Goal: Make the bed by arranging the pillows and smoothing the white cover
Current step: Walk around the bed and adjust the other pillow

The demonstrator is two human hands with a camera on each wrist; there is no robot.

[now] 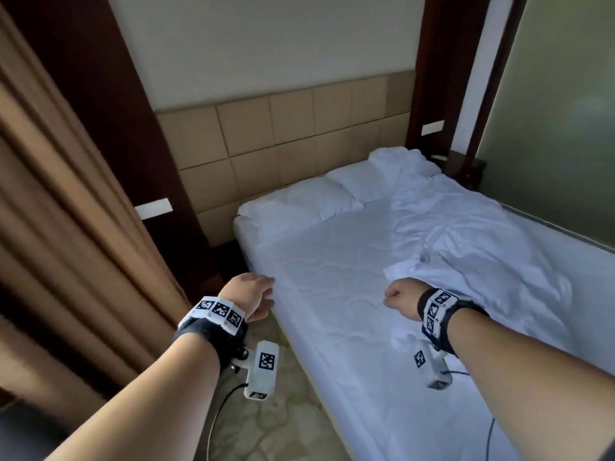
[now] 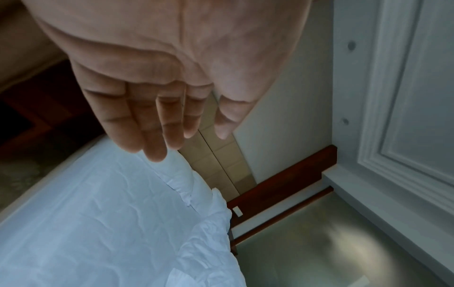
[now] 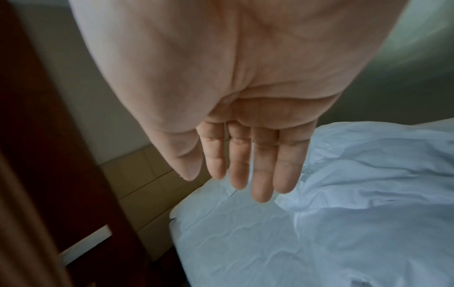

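Note:
A bed with a wrinkled white sheet (image 1: 332,277) fills the right half of the head view. Two white pillows (image 1: 309,201) (image 1: 359,181) lie side by side against the headboard. The white cover (image 1: 466,234) is rumpled along the bed's far side, bunched up near the far pillow. My left hand (image 1: 253,296) hovers at the bed's near edge, its fingers (image 2: 152,136) straight and holding nothing. My right hand (image 1: 399,297) hangs above the sheet near a corner of the cover, its fingers (image 3: 260,174) also straight and empty. The cover (image 3: 380,165) shows to the right of them.
A beige padded headboard (image 1: 283,144) backs the bed. Brown curtains (image 1: 50,194) and a dark wood panel (image 1: 109,111) stand on the left. A dark nightstand (image 1: 466,168) and a frosted glass wall (image 1: 549,128) border the far side. Patterned floor (image 1: 283,410) runs along the near edge.

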